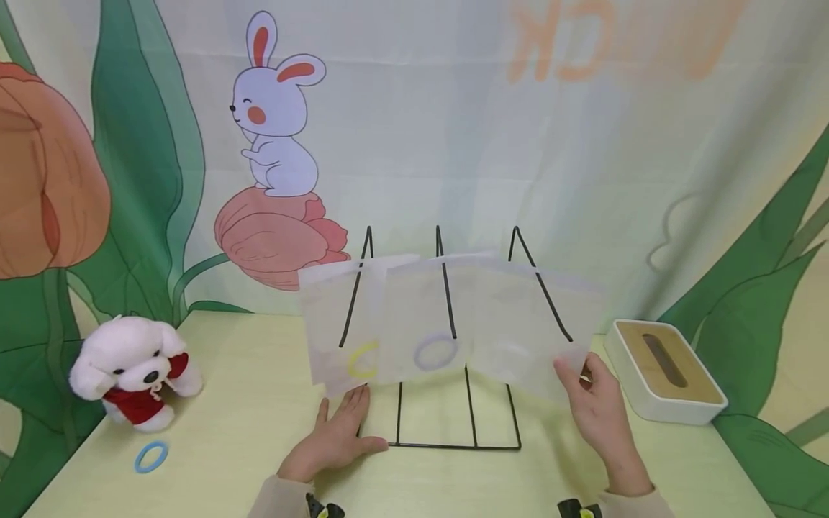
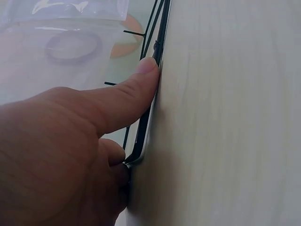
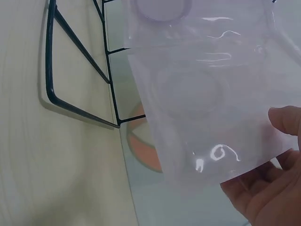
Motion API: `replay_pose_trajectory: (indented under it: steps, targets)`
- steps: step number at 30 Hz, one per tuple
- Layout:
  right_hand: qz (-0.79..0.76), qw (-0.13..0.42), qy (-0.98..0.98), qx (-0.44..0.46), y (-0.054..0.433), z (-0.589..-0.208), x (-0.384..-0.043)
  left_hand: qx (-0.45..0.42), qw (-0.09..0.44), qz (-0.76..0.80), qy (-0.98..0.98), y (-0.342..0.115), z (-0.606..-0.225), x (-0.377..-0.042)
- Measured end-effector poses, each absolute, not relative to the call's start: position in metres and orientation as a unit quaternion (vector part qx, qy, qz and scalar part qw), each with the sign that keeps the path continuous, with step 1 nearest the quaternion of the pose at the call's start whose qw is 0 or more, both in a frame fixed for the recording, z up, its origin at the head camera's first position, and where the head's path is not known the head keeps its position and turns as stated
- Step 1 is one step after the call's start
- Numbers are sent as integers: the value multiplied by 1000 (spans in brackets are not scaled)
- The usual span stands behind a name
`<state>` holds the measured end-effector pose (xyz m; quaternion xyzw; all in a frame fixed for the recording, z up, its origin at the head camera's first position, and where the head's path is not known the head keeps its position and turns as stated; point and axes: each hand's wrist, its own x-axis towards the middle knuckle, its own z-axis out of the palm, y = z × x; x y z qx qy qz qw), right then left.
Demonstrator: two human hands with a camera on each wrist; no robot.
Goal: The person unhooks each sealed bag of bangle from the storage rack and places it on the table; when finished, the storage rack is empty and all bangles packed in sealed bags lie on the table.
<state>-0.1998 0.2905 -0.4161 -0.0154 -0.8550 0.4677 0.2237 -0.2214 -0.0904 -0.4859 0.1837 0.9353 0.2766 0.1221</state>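
Observation:
A black wire rack (image 1: 447,447) stands on the table, its three long prongs sloping toward me. Clear plastic bags hang from these prongs side by side. The left bag (image 1: 329,306) has a yellow ring (image 1: 353,363) in it, and the middle bag (image 1: 411,302) a pale purple ring (image 1: 417,354). Inside the right bag (image 3: 188,136) a faint whitish ring (image 3: 157,89) shows. My right hand (image 1: 599,406) pinches that bag's lower right corner between thumb and fingers. My left hand (image 1: 333,437) presses on the rack's front left base corner, thumb along the front wire (image 2: 143,129).
At the left of the table sits a white plush dog (image 1: 136,378) in red, with a blue ring (image 1: 151,457) in front of it. A white tissue box (image 1: 673,374) with a wood-coloured lid is at the right. A printed curtain (image 1: 414,129) hangs behind the table.

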Motion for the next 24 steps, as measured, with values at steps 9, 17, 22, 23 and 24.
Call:
replay_pose_trajectory:
  steps: [9, 17, 22, 23, 24]
  targets:
    - [409, 208, -888, 11, 294, -398, -188, 176, 123, 280, 935, -90, -483, -219]
    - [395, 188, -899, 23, 296, -382, -177, 184, 124, 279, 934, -91, -486, -222]
    - [387, 179, -904, 21, 298, -372, -169, 184, 129, 278, 934, -92, -488, -224]
    - [384, 175, -907, 19, 298, -369, -168, 183, 130, 276, 935, -92, -488, -224]
    - [379, 170, -909, 16, 298, -367, -166, 183, 130, 277, 934, -91, -488, -224]
